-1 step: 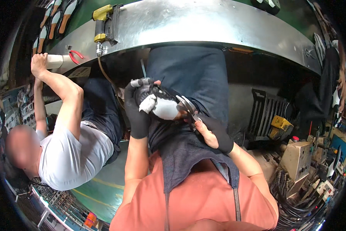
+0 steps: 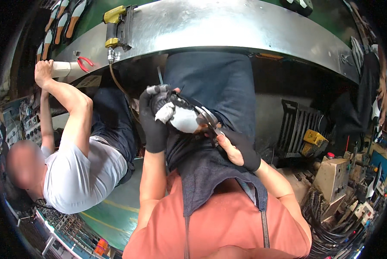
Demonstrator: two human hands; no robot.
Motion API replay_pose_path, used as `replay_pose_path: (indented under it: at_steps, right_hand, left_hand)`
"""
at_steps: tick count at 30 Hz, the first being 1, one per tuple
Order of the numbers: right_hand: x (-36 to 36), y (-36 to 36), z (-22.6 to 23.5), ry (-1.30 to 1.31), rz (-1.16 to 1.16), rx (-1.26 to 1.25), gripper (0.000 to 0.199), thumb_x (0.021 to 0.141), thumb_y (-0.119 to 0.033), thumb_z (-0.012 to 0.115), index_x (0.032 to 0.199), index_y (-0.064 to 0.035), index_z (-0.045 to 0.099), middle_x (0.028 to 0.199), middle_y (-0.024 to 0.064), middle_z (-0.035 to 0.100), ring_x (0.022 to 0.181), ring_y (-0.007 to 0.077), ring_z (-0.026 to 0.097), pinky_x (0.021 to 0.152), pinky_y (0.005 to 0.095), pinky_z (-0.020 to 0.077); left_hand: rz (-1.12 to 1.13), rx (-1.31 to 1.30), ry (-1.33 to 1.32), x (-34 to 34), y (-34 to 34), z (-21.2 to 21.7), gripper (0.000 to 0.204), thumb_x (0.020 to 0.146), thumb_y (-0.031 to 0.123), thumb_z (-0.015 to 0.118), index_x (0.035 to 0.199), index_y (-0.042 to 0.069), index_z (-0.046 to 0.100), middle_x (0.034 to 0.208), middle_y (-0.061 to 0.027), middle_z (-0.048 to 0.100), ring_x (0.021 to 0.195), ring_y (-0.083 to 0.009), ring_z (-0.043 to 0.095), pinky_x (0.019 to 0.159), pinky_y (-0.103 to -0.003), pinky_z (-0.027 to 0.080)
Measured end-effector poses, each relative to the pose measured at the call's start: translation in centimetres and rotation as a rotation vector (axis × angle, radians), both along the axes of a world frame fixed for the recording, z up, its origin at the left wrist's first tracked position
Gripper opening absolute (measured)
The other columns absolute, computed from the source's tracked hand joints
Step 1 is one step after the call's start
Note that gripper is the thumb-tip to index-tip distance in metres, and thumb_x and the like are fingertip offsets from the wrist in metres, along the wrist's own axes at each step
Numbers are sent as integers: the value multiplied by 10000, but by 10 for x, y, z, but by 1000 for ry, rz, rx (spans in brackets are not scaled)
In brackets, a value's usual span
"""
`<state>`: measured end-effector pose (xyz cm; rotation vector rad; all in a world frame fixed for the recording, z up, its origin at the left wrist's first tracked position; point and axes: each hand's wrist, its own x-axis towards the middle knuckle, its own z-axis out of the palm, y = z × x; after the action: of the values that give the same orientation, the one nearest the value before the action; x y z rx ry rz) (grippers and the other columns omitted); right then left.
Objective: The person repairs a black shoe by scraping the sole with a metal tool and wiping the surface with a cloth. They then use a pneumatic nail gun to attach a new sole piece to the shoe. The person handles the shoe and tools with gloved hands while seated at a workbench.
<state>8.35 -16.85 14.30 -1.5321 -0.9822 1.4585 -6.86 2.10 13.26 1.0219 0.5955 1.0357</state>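
Left hand (image 2: pixel 155 118), in a dark glove, curls firmly around one end of a dark shoe (image 2: pixel 185 121) with a pale sole, near the middle of the frame over the person's lap; a white cloth-like lump (image 2: pixel 165 113) sits at the thumb side, and whether it is rag or wrapping cannot be told. The right hand (image 2: pixel 236 149), gloved with a bare thumb, is closed on the handles of metal pincers (image 2: pixel 209 116), whose head lies against the shoe's right end. This looks like the step of pulling or trimming the upper's edge over the sole, though whether the jaws have bitten is hidden. The next move probably calls for a steady left hold and a controlled twist of the right wrist, sparing the sole. On the metal bench (image 2: pixel 202 26) across the top lie a yellow air tool (image 2: pixel 114 16) and red-handled pliers (image 2: pixel 85 64); other shoes (image 2: pixel 75 19) stand at upper left. An air hose (image 2: pixel 121 88) hangs from the tool, and a co-worker's arm (image 2: pixel 75 93) reaches up beyond it, so room to swing leftward seems limited. The left fingers also cover part of the shoe.
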Motion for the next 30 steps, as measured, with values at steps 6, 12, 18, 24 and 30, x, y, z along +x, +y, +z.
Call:
replay_pose_path:
  at_steps: [6,12,18,24,30]
  right_hand:
    - [-14,12,-19,384,-162,14,527,1028,-431,307,1195,-4,565,1062,69,625,980,154,575,897,285,434]
    - [-18,16,-1,889,-296,-47,485,1032,-404,320,1177,-18,576,1031,48,633,928,119,581,852,279,452]
    - [11,3,16,618,37,-143,411,1030,-334,386,1055,8,611,944,15,611,860,66,520,796,241,440]
    - [33,-14,4,618,165,-204,420,1026,-351,395,1038,10,610,958,65,627,883,125,560,788,284,486]
    - [47,-6,22,112,419,-171,477,1020,-409,373,981,8,602,845,85,620,802,149,574,752,309,471]
  left_hand:
    - [-41,-8,322,24,18,3,457,699,-85,612,1127,34,504,1081,-91,599,982,-184,594,880,-314,486]
    - [47,-205,-106,17,-12,20,332,784,24,606,1099,19,499,1113,-144,590,1050,-275,589,909,-387,480]
    - [138,214,440,-19,-89,3,568,892,120,604,1332,-2,266,1252,-192,490,1202,-257,518,1081,-388,332]
    - [-14,264,748,-29,-110,7,526,856,121,660,1311,-14,436,1205,-198,569,1082,-298,583,949,-360,450]
    - [-313,203,1074,-34,-98,42,616,810,186,721,1301,-56,439,1221,-220,579,1128,-293,583,944,-354,452]
